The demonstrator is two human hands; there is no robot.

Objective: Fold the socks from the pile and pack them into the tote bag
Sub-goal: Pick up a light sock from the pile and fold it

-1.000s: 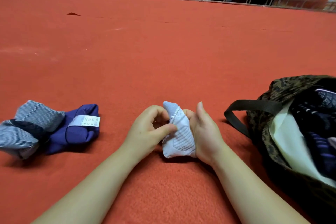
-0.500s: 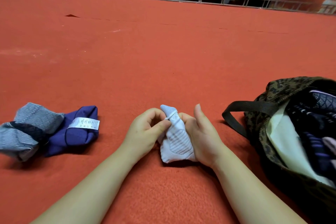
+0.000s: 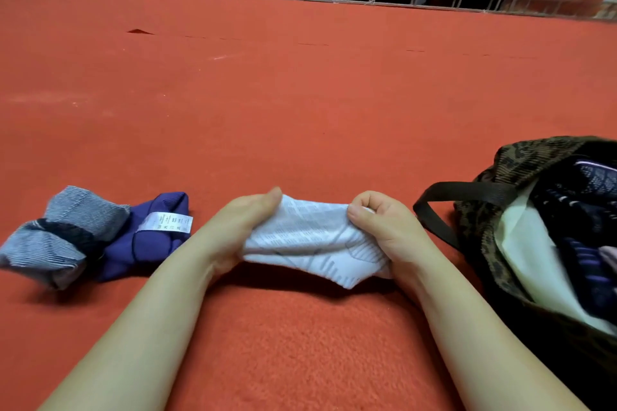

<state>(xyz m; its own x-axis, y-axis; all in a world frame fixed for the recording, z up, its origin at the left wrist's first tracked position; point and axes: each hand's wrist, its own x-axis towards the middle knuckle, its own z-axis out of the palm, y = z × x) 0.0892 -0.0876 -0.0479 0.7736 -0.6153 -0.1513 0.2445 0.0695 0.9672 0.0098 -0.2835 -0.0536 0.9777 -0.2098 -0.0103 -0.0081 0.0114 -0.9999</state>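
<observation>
Gripping white sock [image 3: 314, 240] stretched between left hand [image 3: 233, 230], right hand [image 3: 390, 230], fingers curled

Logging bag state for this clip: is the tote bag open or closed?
Open. The tote bag gapes toward the camera, showing its pale lining and dark folded socks already inside; its strap lies loose on the carpet.

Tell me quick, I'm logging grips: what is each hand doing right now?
Left hand: closed on the left end of the white sock.
Right hand: closed on the sock's right end, so it stretches between both hands.
</observation>
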